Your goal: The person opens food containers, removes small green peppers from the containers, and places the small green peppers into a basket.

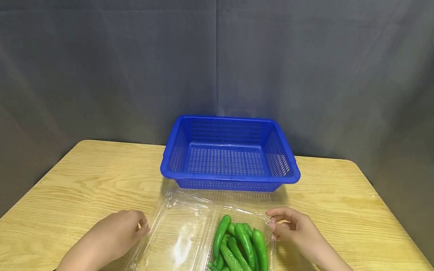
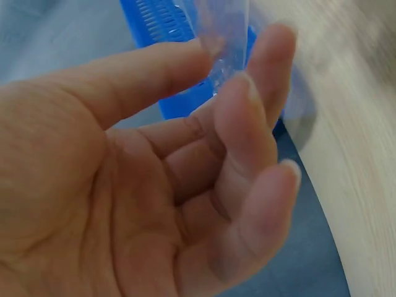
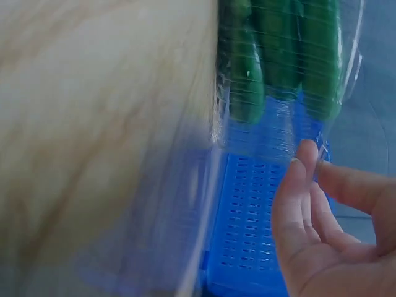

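Note:
An open clear plastic clamshell lies at the table's near edge. Its empty lid (image 1: 179,233) is folded out to the left, and its tray (image 1: 244,212) holds several long green peppers (image 1: 237,244). My left hand (image 1: 144,226) pinches the lid's left edge between thumb and fingers. The left wrist view shows that clear edge (image 2: 226,25) in the pinch of the left hand (image 2: 226,62). My right hand (image 1: 272,224) holds the tray's right rim with thumb and fingertips. In the right wrist view the right hand (image 3: 318,167) sits just below the peppers (image 3: 247,80).
An empty blue perforated basket (image 1: 230,178) stands just behind the clamshell, in the middle of the wooden table (image 1: 84,180). It also shows in the wrist views as the blue basket (image 2: 148,18) and the basket floor (image 3: 247,235). A grey curtain hangs behind.

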Demonstrator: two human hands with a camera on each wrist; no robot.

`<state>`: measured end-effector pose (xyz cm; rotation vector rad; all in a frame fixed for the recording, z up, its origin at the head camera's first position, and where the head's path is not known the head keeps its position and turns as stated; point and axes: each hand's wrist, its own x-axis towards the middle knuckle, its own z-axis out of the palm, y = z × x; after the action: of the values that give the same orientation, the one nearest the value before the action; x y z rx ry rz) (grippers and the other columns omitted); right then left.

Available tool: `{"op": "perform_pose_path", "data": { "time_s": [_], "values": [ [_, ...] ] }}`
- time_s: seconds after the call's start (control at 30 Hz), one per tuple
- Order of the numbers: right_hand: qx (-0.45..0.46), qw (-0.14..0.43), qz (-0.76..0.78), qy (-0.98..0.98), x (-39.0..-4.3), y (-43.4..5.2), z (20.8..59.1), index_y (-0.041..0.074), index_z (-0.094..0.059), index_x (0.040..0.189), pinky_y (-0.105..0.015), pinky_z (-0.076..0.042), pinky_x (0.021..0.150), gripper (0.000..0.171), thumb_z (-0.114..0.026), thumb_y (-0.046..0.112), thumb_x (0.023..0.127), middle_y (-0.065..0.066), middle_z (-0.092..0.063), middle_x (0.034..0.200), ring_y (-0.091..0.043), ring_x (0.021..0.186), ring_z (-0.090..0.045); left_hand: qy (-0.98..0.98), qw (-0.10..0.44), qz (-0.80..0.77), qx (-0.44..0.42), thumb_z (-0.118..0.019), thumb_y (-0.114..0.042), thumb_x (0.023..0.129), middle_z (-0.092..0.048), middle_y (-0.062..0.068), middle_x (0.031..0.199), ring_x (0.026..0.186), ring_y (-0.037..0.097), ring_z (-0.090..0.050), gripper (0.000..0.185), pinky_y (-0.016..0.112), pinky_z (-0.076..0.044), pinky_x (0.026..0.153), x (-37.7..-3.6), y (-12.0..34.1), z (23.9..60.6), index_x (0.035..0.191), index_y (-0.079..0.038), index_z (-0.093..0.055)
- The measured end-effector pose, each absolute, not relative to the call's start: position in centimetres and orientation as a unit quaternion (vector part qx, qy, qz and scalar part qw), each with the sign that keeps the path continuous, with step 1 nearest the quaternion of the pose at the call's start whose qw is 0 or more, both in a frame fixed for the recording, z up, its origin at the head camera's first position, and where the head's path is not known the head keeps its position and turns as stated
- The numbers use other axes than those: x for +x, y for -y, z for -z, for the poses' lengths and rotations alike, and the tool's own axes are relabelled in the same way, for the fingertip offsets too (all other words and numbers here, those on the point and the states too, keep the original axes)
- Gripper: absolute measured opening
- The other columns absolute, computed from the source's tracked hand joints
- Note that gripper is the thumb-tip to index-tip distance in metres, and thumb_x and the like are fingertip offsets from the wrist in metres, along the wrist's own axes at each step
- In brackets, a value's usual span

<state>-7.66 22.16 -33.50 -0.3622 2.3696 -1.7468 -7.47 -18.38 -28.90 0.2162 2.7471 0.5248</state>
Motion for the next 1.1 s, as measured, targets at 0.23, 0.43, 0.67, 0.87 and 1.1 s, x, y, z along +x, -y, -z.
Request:
{"op": "perform_pose_path", "data": {
  "time_s": [0.23,0.43,0.67,0.87,1.1],
  "values": [
    [-0.135,0.103,0.579,-0.797,-7.7,-22.0,33.9,-0.017,-0.053,0.122,-0.029,-0.058,0.066,0.033,-0.06,-0.002,0.094,-0.014,-0.062,0.099,-0.009,0.07,-0.063,-0.968,0.175,-0.169,0.063,-0.065,-0.021,0.095,-0.06,-0.006,0.077,0.065,0.015,-0.048,0.014,0.037,-0.046,0.066,-7.3,18.3,30.2,0.09,-0.01,-0.07],
    [-0.177,0.104,0.563,-0.801,-9.5,-21.7,33.8,-0.018,-0.054,0.118,-0.031,-0.058,0.065,0.029,-0.06,-0.005,0.093,-0.016,-0.062,0.097,-0.01,0.069,-0.063,-0.971,0.169,-0.16,0.06,-0.068,-0.022,0.093,-0.053,-0.006,0.069,0.062,0.014,-0.045,0.017,0.034,-0.044,0.064,-6.7,18.4,31.1,0.078,-0.014,-0.066],
    [-0.151,0.142,0.568,-0.796,-11.3,-21.0,33.3,-0.017,-0.055,0.121,-0.033,-0.059,0.071,0.035,-0.064,0.002,0.093,-0.018,-0.064,0.098,-0.016,0.074,-0.066,-0.975,0.162,-0.134,0.079,-0.067,-0.016,0.093,-0.049,-0.004,0.065,0.06,0.016,-0.043,0.019,0.036,-0.042,0.058,-6.8,18.6,31.0,0.076,-0.011,-0.062],
    [-0.12,0.169,0.599,-0.773,-11.3,-21.2,33.5,-0.019,-0.047,0.129,-0.035,-0.059,0.064,0.044,-0.062,0.006,0.095,-0.014,-0.063,0.089,-0.021,0.067,-0.066,-0.975,0.151,-0.127,0.101,-0.071,-0.013,0.09,-0.048,-0.002,0.06,0.054,0.015,-0.044,0.018,0.033,-0.041,0.05,-7.1,18.0,31.3,0.101,-0.002,-0.062],
    [-0.109,0.201,0.628,-0.744,-11.8,-21.2,32.7,-0.018,-0.043,0.133,-0.033,-0.058,0.07,0.049,-0.061,0.009,0.096,-0.011,-0.061,0.09,-0.018,0.074,-0.063,-0.971,0.168,-0.132,0.106,-0.07,-0.008,0.09,-0.052,0.0,0.063,0.057,0.017,-0.048,0.04,0.037,-0.047,0.054,-7.7,17.5,31.9,0.123,0.007,-0.054]
  ]
}}
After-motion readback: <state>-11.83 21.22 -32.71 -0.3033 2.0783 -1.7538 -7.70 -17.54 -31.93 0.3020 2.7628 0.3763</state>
